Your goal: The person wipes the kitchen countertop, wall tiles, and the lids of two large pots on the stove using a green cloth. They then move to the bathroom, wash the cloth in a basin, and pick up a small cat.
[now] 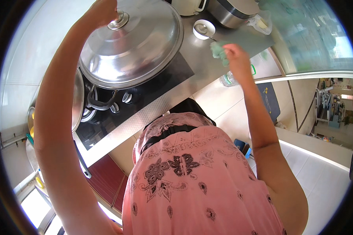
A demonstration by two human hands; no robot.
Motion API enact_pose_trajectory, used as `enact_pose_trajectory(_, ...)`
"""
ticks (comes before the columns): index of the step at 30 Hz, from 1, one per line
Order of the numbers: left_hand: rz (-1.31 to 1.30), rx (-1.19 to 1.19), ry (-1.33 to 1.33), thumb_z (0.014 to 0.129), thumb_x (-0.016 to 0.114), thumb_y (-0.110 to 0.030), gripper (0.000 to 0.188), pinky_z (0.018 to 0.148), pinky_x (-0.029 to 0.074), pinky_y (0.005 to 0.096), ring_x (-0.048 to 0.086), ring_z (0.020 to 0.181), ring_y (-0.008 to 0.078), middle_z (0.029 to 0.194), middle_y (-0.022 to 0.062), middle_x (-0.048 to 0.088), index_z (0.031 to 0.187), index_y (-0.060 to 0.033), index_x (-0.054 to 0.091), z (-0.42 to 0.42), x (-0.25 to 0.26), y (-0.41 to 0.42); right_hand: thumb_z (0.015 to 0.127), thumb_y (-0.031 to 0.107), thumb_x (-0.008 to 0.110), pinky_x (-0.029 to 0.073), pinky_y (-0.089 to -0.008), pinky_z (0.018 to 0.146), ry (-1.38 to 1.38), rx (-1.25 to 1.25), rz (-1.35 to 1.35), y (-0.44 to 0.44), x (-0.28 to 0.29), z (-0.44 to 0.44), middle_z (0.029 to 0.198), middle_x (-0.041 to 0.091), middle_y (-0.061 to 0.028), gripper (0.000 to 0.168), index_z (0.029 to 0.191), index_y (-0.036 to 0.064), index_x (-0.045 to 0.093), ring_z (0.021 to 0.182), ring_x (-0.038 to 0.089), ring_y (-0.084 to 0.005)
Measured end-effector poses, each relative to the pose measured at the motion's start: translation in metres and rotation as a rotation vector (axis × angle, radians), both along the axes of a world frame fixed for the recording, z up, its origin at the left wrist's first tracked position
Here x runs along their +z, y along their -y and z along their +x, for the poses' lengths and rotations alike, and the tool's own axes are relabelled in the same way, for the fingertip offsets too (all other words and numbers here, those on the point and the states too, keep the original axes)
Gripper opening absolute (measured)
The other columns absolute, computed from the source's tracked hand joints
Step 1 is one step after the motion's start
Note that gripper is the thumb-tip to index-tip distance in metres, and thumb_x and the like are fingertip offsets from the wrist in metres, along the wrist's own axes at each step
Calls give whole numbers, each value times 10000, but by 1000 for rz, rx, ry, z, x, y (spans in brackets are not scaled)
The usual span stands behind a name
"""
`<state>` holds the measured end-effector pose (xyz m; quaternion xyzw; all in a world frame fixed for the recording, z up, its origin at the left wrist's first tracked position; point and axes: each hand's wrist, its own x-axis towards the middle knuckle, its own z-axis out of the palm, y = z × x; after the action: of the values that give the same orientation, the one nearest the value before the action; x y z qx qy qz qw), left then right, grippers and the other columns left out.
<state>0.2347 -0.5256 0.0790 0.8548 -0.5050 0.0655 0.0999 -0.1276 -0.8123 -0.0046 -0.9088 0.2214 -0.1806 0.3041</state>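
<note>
My left hand [101, 13], partly cut off by the top of the picture, grips the knob of a large domed metal lid [132, 55]. Under the lid's near edge, a dark looped pan handle [101, 104] sticks out over the black gas stove [161, 79]. Whether the lid rests on the pan or is raised, I cannot tell. Over the counter to the right, my right hand [238, 58] holds a crumpled green cloth [219, 53], slightly blurred. Just beyond the cloth stands a white bowl [204, 35] with a spoon in it.
A rice cooker [228, 14] and a cream jug or kettle [186, 7] stand at the back of the metal counter [194, 50]. Beside them lies a plastic bag [260, 25]. A second pan lid [78, 101] is partly behind my left arm. A clear plastic bottle [229, 79] is below the counter edge.
</note>
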Motion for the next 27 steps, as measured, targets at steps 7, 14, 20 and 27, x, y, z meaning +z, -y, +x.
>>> enact_pose_trajectory(7,-29,20,12,735,648,-50,89,761,477,421,608,843,343,837,170,598,720,36,633,-15,10,1,947,156,617,444,-469,1031,636,70,1490,9,28,-27,1227,655,-87,326,1250,35,609,1161,594,-289)
enact_pose_trajectory(14,-30,88,-80,762,631,-87,147,729,462,407,570,768,315,834,161,558,738,57,646,-27,15,2,966,160,572,433,-467,1051,656,179,1757,-18,31,-19,1255,627,-118,296,1244,62,590,1180,577,-281)
enact_pose_trajectory(20,-62,112,-38,772,634,-104,167,724,468,402,587,767,323,834,167,571,778,60,664,-22,6,1,986,158,549,428,-461,1062,509,21,1866,-19,20,-7,1271,603,-138,293,1238,9,560,1204,557,-280)
enact_pose_trajectory(27,-34,141,-71,776,641,-107,182,737,483,385,610,776,317,833,158,598,804,71,671,-24,8,1,964,116,565,446,-427,1043,466,185,1436,-27,67,28,1218,614,-158,360,1258,-88,522,1152,594,-269)
